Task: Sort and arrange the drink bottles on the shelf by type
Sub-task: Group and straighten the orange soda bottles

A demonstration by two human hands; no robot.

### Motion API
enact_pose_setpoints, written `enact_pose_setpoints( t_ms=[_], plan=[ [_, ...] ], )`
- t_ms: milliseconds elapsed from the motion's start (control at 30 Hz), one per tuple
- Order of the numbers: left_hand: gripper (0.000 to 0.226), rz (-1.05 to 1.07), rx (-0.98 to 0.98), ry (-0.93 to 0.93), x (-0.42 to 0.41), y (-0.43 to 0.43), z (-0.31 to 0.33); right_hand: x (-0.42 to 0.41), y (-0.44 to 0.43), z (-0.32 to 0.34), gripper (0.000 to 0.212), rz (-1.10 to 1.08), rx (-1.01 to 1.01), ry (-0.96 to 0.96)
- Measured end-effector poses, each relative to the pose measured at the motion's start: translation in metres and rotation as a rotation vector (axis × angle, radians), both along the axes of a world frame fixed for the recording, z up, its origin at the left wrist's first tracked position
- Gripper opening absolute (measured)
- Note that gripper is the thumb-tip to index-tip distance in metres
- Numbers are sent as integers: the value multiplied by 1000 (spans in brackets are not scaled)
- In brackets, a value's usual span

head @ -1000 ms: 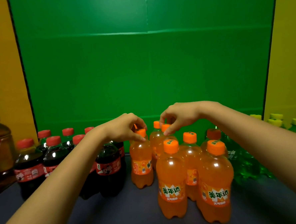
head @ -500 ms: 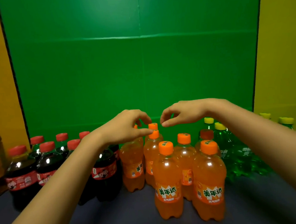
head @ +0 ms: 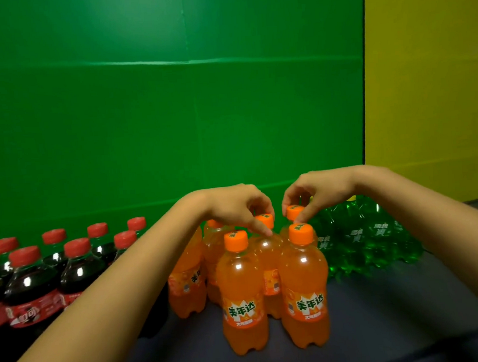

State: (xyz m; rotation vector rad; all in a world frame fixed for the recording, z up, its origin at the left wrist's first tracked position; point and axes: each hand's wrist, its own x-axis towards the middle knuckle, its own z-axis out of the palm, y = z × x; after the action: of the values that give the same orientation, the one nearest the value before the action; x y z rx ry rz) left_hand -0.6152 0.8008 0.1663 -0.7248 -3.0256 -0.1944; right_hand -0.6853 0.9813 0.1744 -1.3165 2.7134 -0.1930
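Several orange soda bottles stand clustered in the middle of the dark shelf (head: 409, 324). My left hand (head: 236, 206) pinches the orange cap of a middle-row orange bottle (head: 267, 252). My right hand (head: 314, 193) pinches the cap of the orange bottle (head: 294, 212) beside it, just behind the front right bottle (head: 304, 286). The front left orange bottle (head: 240, 292) stands free. Dark cola bottles with red caps (head: 31, 283) are grouped on the left. Green soda bottles (head: 359, 238) are grouped on the right, partly hidden by my right forearm.
A green panel (head: 172, 115) forms the back wall, with a yellow panel (head: 428, 85) to its right. Bare dark shelf surface lies in front of the green bottles and the orange cluster.
Both hands came down from hovering over the rear orange bottles and now pinch the caps of two middle-row ones. The view shifted right and the big jar at the left is out of sight.
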Motion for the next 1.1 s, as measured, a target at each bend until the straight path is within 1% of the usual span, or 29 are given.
enact_pose_setpoints(
  t_ms=[133,300,467,633,767,833,967,1100],
  plan=[
    [33,16,12,-9,-7,-6,1,-6,-5,-3,36,-19,-29,38],
    [34,57,11,43,-17,-10,4,-20,-12,1,36,-26,-71,86],
    [38,160,59,58,-35,-15,4,-33,-21,-2,39,-39,-106,127],
    [39,264,-10,49,-55,-16,-7,-52,-30,-20,41,-47,-123,176],
    [40,307,-18,63,-68,-20,-11,-65,-35,-25,45,-53,-142,181],
    [43,323,-8,55,-72,-22,-10,-69,-36,-25,50,-48,-115,175],
    [50,332,-31,-21,-72,-23,-4,-72,-41,-23,64,-34,-31,182],
    [47,334,-47,-26,-76,-21,-3,-75,-42,-23,62,-11,-22,196]
  ],
)
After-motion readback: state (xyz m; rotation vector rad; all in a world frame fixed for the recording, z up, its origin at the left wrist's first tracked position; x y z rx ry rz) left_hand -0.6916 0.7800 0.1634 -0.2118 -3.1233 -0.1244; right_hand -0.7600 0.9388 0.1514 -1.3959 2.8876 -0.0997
